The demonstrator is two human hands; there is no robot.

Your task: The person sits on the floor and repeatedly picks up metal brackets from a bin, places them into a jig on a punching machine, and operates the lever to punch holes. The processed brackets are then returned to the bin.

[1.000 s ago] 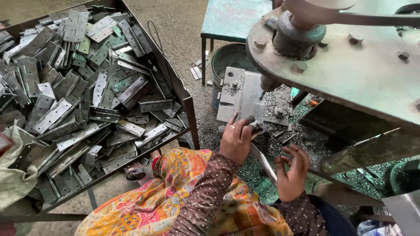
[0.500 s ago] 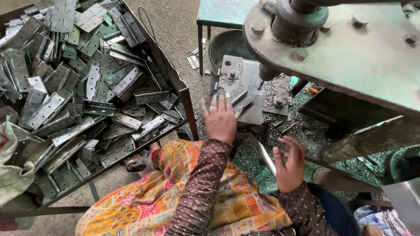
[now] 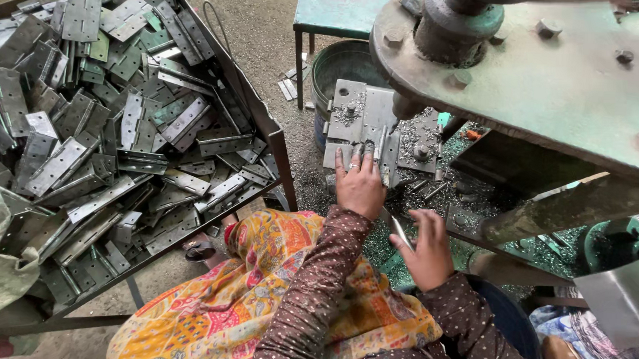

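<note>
Under the big green press machine [image 3: 558, 75], the left hand [image 3: 359, 185] lies flat on a grey metal plate [image 3: 359, 120]. That plate is dull grey, has round holes and bolts in it, and sits on the machine bed. The left fingers [image 3: 341, 161] are spread out and press down on a thin metal piece [image 3: 381, 148] that stands on its edge on the plate. So the left grip is apart, pushing and not clamped.

Just beside it, lower and to the right, the right hand [image 3: 423, 250] has its grip closed on a flat metal strip [image 3: 402, 233]. The strip is thin, shiny and grey, and it tilts up toward the left hand.

Little metal chips [image 3: 435, 193] lie all over the machine bed.

On the left side, a big dark tray [image 3: 278, 137] is heaped with grey metal hinges [image 3: 81, 138]. A yellow flowered cloth [image 3: 255, 300] covers the person's lap.
</note>
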